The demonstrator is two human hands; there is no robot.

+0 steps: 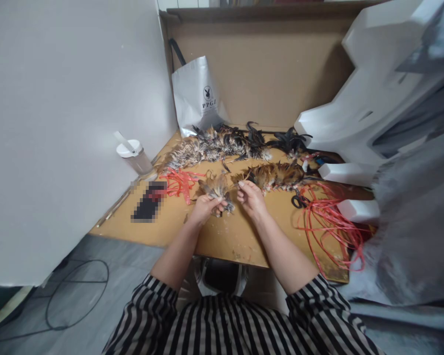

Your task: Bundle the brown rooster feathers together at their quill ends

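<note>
My left hand (206,208) is closed around the base of a small bunch of brown and grey feathers (215,185), whose tips fan out away from me. Just to its right, my right hand (252,198) is raised over the table with thumb and forefinger pinched together. A thin, light brown feather (246,178) seems to stick out of that pinch. Behind my right hand lies a row of golden-brown feathers (281,175). Farther back, a longer heap of speckled grey, brown and black feathers (222,144) stretches across the table.
Red plastic strips (180,183) lie left of my hands, beside a dark pixelated object (150,203). Black-handled scissors (299,200) and tangled red string (323,224) are at right. A lidded cup (136,157), a silver bag (195,96) and white foam pieces (375,88) edge the table (240,241).
</note>
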